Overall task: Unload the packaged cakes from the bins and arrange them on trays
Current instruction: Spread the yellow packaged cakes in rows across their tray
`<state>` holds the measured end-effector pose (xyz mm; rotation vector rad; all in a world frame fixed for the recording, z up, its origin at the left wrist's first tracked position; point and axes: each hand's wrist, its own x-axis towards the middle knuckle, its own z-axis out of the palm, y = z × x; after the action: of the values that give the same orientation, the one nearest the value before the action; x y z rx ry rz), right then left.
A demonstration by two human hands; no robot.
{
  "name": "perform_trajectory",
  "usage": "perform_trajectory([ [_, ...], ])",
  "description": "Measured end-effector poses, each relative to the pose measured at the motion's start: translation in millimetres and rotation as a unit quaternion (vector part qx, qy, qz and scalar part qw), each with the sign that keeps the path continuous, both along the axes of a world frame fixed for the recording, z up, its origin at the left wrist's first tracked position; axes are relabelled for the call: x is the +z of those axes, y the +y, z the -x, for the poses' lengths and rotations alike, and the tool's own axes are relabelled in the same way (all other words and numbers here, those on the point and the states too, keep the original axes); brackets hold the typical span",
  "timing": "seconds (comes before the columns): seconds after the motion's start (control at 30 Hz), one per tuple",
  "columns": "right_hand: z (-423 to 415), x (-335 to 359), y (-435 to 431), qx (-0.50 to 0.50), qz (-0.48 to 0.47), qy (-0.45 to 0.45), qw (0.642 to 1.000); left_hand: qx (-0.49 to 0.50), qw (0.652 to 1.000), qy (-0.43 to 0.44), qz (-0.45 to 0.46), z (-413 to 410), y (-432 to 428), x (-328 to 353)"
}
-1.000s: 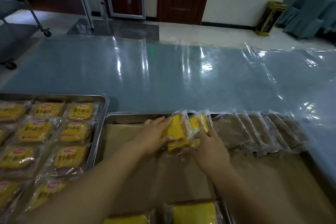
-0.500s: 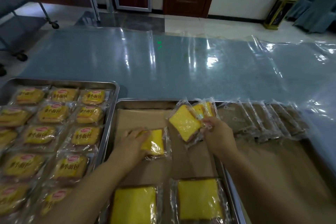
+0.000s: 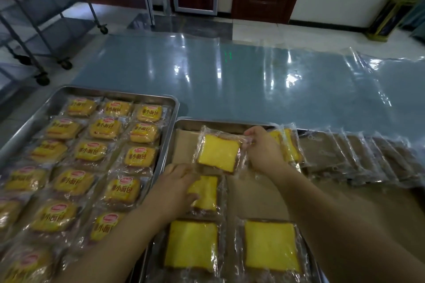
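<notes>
A steel tray [image 3: 184, 123] lined with brown paper lies in front of me. My left hand [image 3: 174, 187] presses a wrapped yellow cake [image 3: 205, 193] flat onto the paper. My right hand [image 3: 264, 151] grips the top right corner of another wrapped yellow cake [image 3: 217, 153], held tilted just above the tray. Two wrapped cakes [image 3: 192, 246] [image 3: 271, 246] lie flat side by side in the tray's near row. Behind my right hand, a few yellow cakes [image 3: 291, 145] stand on edge.
A second steel tray [image 3: 59, 96] on the left is full of labelled yellow buns in rows. A row of wrapped brown cakes [image 3: 358, 158] leans on edge to the right. Shiny blue plastic sheeting [image 3: 253, 80] covers the table beyond. A wheeled metal rack [image 3: 46, 30] stands far left.
My left hand carried one cake down and left onto the paper. My right hand pulled another cake out of the standing stack and swung it left over the tray.
</notes>
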<state>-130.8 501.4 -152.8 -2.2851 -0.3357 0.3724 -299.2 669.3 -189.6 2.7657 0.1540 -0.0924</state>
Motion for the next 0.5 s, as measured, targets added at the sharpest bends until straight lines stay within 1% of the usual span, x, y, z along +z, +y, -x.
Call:
perform_trajectory([
  [0.07, -4.4, -1.3, 9.3, 0.032, 0.017, 0.022, 0.999, -0.002, 0.999, -0.038, 0.000, -5.0, 0.7, 2.0],
  [0.13, -8.5, -2.0, 15.6, 0.079, 0.050, 0.021, 0.995, -0.001, 0.999, -0.046, 0.001, -13.8, 1.8, 2.3],
  [0.2, -10.4, -2.1, 18.1, 0.110, 0.062, 0.007, 0.992, -0.007, 1.000, -0.024, 0.007, -25.1, 1.5, -0.7],
  [0.27, -10.7, -2.5, 16.5, 0.119, 0.056, -0.011, 0.991, -0.021, 1.000, 0.019, 0.008, -36.3, -0.2, -6.1],
  [0.37, -10.7, -4.7, 6.0, 0.122, 0.072, -0.044, 0.989, -0.037, 0.996, 0.081, -0.019, -47.2, -2.3, -15.8],
  [0.43, -9.5, -8.2, -7.1, 0.118, 0.085, -0.066, 0.987, -0.033, 0.995, 0.084, -0.044, -50.2, -0.8, -21.2],
  [0.5, -7.8, -12.9, -23.7, 0.106, 0.093, -0.093, 0.986, -0.020, 0.996, 0.065, -0.060, -51.4, 2.6, -23.9],
])
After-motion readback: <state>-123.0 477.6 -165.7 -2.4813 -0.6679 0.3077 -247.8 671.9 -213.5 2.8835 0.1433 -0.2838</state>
